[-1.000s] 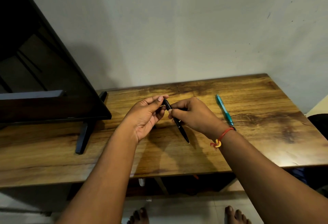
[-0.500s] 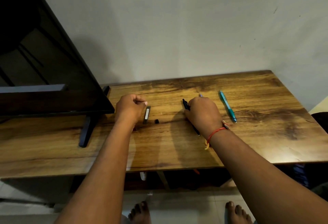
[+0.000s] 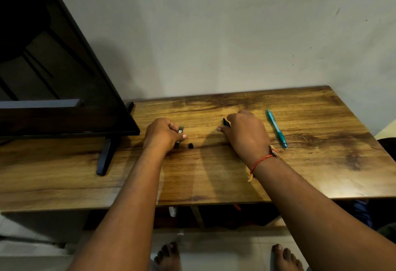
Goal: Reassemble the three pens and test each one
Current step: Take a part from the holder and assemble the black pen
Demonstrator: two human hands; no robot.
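My left hand (image 3: pixel 164 134) rests on the wooden table (image 3: pixel 214 176), fingers closed around a dark pen barrel with a pale label (image 3: pixel 179 134). A small black cap piece (image 3: pixel 190 146) lies loose on the wood just right of it. My right hand (image 3: pixel 246 135) lies knuckles up over a black pen (image 3: pixel 225 122), whose end sticks out past the fingers; the rest is hidden. A teal pen (image 3: pixel 276 128) lies whole on the table to the right of that hand.
A dark flat screen (image 3: pixel 53 82) on a black stand foot (image 3: pixel 105 157) fills the left side of the table. The wall stands right behind the table. My bare feet show on the floor below the front edge.
Both hands came down from holding the black pen together in the air. The right hand has laid it on the table; the left has gone left onto the labelled barrel.
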